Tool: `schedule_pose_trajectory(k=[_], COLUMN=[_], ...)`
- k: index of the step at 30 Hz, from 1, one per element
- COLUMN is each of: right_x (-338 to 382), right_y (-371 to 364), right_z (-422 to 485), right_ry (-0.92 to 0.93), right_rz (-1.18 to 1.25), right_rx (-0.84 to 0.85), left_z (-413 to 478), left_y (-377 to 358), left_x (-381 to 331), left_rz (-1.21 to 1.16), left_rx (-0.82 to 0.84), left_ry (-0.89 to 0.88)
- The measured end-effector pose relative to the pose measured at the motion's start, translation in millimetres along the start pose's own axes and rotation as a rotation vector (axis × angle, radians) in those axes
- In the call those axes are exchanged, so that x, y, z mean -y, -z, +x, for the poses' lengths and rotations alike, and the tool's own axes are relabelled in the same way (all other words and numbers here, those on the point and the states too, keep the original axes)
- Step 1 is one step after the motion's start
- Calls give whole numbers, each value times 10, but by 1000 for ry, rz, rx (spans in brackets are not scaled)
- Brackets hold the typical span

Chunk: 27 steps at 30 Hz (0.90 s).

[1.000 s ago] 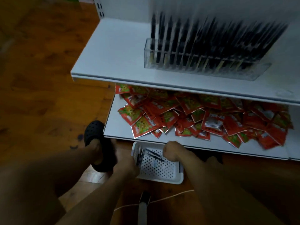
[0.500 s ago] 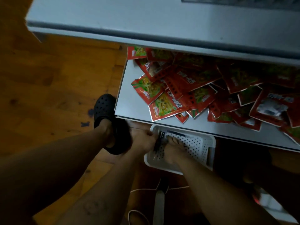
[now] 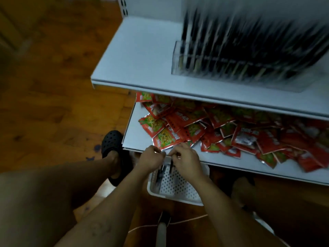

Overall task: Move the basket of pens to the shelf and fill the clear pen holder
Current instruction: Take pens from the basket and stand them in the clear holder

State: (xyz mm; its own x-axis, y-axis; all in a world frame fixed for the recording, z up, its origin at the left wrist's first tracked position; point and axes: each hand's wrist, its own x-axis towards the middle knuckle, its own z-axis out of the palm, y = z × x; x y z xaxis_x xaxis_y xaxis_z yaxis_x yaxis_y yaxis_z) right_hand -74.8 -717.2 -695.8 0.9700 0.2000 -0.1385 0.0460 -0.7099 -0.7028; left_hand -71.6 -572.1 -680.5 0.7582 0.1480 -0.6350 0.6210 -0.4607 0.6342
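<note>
Both hands, left (image 3: pixel 151 160) and right (image 3: pixel 186 160), pinch dark pens above the white basket (image 3: pixel 178 190) on the floor; loosely held pens may slip before reaching the far clear pen holder (image 3: pixel 179 58).

White perforated basket (image 3: pixel 175 188) on the wood floor, its far end tucked under the lower shelf edge; a few dark pens (image 3: pixel 161 172) lie in its left end. Clear pen holder (image 3: pixel 179 58) stands on the upper shelf (image 3: pixel 142 54), apparently near full of upright black pens, though badly blurred.
</note>
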Motion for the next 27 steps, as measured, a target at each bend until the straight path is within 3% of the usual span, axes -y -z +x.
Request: schedule_pose_trajectory(k=[5, 8, 16, 22, 27], right_x=[522, 826, 1232, 1171, 995], right_y=[889, 1402, 2484, 3006, 3147], right_z=[-217, -343, -323, -41, 177], right_ry=[166, 231, 334, 328, 277], right_rz=[62, 91, 173, 146, 120], right_rx=[-309, -407, -721, -1053, -1076], left_z=[-450, -734, -1155, -769, -450], left_y=[253, 428, 847, 966, 1037], left_x=[-610, -972, -1776, -1994, -2155], left_rz=[107, 160, 35, -113, -150], left_rx=[-65, -153, -412, -565, -618], left_ry=[-255, -398, -678, -651, -577])
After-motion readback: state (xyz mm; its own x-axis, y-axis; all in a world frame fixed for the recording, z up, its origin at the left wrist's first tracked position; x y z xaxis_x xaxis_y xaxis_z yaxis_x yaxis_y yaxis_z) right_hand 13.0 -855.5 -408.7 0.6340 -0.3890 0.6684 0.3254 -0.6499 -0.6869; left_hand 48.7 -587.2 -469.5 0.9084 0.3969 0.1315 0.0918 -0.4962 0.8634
